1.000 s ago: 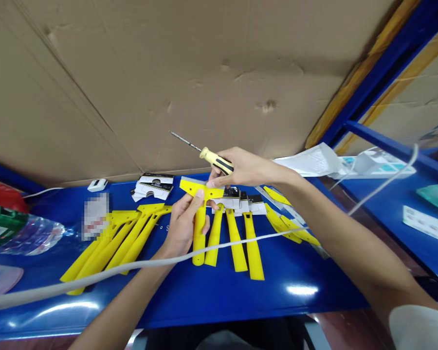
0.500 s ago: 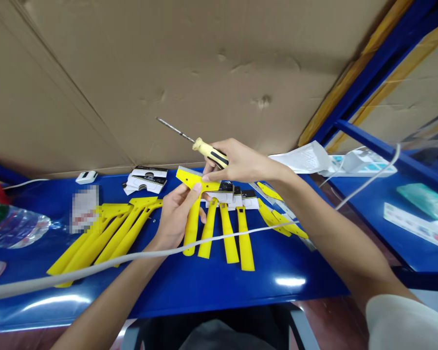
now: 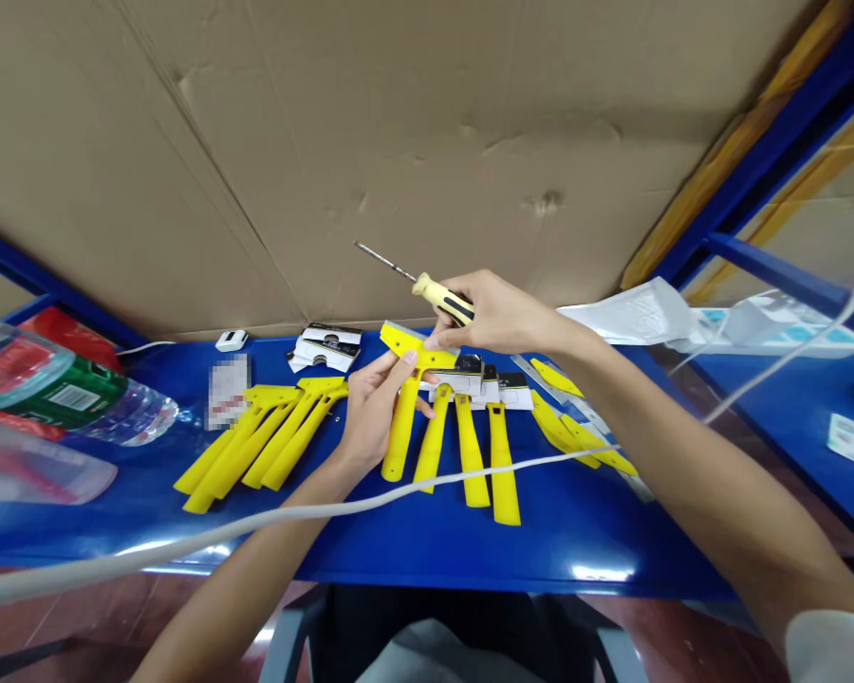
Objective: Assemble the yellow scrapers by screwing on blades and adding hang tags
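My left hand [image 3: 371,408] is closed on a yellow scraper [image 3: 401,432], its handle pointing down toward me and a thin metal blade along its far edge. My right hand [image 3: 488,313] grips a screwdriver [image 3: 444,300] with a cream and black handle; its shaft points up and left, away from the scraper. The right fingertips touch the scraper's head. Just right of it lie several yellow handles [image 3: 471,455] in a row, with black and white cards [image 3: 513,394] at their far ends. A group of yellow scrapers [image 3: 238,455] lies to the left.
Yellow cover pieces [image 3: 556,427] and metal strips lie on the blue table [image 3: 427,550] at right. Cards [image 3: 325,347] rest near the cardboard wall [image 3: 399,142]. A plastic bottle [image 3: 78,394] lies at far left. A white cable [image 3: 285,515] crosses the view before my forearms.
My view has turned left, so things appear farther right and more of the bottle shows. Both hands keep the same holds on the scraper and screwdriver.
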A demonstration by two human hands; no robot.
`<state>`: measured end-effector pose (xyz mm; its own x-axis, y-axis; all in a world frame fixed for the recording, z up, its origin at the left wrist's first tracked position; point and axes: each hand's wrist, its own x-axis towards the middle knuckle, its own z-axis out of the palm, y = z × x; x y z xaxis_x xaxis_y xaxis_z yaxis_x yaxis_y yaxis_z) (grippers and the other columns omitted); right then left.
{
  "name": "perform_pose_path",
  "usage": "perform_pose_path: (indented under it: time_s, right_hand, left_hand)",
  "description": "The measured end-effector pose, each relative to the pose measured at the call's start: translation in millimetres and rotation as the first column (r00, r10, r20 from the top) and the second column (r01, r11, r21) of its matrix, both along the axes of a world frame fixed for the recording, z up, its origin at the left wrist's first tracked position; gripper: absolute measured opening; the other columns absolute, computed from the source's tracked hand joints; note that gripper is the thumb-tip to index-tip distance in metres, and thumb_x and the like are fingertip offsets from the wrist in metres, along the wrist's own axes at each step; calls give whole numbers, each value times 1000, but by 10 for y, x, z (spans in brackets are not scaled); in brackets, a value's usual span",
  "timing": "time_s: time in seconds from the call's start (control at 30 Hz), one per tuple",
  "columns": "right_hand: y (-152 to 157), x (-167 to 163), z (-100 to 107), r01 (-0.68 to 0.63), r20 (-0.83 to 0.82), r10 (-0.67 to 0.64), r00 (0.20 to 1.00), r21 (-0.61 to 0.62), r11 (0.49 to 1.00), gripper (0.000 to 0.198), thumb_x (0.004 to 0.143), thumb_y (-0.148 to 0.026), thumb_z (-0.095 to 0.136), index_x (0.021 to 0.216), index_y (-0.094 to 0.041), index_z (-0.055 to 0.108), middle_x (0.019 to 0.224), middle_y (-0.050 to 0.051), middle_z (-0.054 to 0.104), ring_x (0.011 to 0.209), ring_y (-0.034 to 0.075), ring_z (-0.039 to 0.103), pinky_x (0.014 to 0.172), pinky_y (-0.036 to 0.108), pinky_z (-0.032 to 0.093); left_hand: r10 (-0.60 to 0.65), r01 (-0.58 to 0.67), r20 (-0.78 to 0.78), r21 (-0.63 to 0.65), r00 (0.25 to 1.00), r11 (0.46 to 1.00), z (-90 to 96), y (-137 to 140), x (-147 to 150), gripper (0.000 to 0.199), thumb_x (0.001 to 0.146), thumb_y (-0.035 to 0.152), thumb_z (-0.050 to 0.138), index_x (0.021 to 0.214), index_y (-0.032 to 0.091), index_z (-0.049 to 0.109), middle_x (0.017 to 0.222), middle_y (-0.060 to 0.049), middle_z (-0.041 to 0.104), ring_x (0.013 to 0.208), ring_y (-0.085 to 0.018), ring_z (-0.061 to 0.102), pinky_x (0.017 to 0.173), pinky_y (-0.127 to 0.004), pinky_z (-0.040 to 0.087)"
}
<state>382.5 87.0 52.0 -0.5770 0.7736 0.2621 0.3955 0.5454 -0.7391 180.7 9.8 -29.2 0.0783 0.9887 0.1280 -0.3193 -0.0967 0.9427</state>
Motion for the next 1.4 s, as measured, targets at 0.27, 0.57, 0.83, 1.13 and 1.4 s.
perform_pose_path:
  time_s: [0.27, 0.57, 0.83, 1.13, 1.4]
  right_hand:
    - [26, -19, -25, -13, -102, 1, 995, -118, 993, 42, 79, -42, 91, 80, -23, 54, 79, 1, 75, 71, 18, 68, 66, 32, 52]
    - [46, -40, -114, -8, 119, 10, 993, -17, 1000, 48, 91, -65, 80, 80, -20, 68, 72, -3, 60, 64, 14, 49, 58, 31, 33]
    - [-190, -559, -574, -460, 344, 446, 826, -45, 887, 15, 92, -19, 80, 86, -20, 66, 87, 2, 72, 80, 18, 65, 72, 30, 40]
    - [-175, -663, -906, -459, 339, 460, 821, -90, 884, 19, 91, -13, 79, 82, -20, 63, 76, -1, 64, 68, 15, 55, 66, 30, 33]
    - [-181, -672, -918, -463, 370, 464, 805, -98, 881, 15, 97, -19, 75, 86, -19, 64, 80, 2, 66, 70, 16, 56, 67, 30, 33]
  left_hand:
    - [29, -28, 28, -43, 999, 999, 43, 16, -33, 35, 91, 47, 86, 103, 15, 80, 89, -7, 78, 65, -16, 72, 51, -24, 60]
    - [415, -435, 172, 106, 894, 894, 300, 247, -368, 32, 84, 43, 92, 94, 18, 76, 94, -5, 76, 81, -15, 74, 56, -19, 58]
    - [517, -556, 231, 155, 824, 817, 333, 435, -790, 19, 95, 40, 82, 97, 23, 75, 103, -4, 78, 93, -15, 74, 65, -20, 61]
    - [478, -511, 205, 161, 854, 844, 335, 424, -738, 18, 102, 39, 75, 105, 21, 75, 106, -5, 77, 94, -15, 72, 64, -20, 60]
    - [412, -426, 133, 103, 901, 899, 270, 408, -628, 27, 93, 48, 86, 100, 23, 77, 106, -6, 79, 94, -17, 74, 62, -19, 60]
